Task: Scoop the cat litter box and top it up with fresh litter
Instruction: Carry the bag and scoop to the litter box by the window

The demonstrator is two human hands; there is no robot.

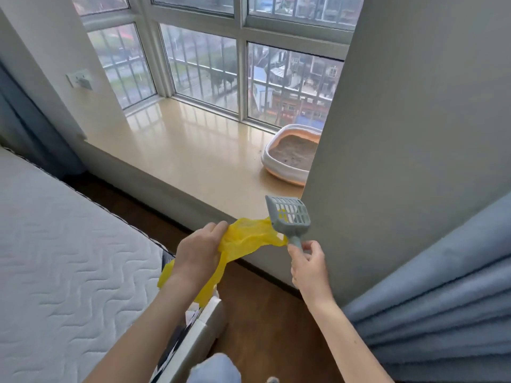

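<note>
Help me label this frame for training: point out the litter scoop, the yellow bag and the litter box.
litter scoop [289, 215]: head view, on its slotted grey basket.
yellow bag [246, 239]: head view, on the crumpled plastic between the hands.
litter box [269, 158]: head view, on its white front rim.

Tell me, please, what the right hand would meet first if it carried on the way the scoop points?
Probably the wall corner beside the sill; the scoop in the right hand already looks close to it, though depth is unclear.

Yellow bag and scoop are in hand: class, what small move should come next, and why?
Probably pull the yellow bag open: it hangs crumpled in the left hand, the right hand holds an empty scoop, and the litter box waits farther along the sill.
</note>
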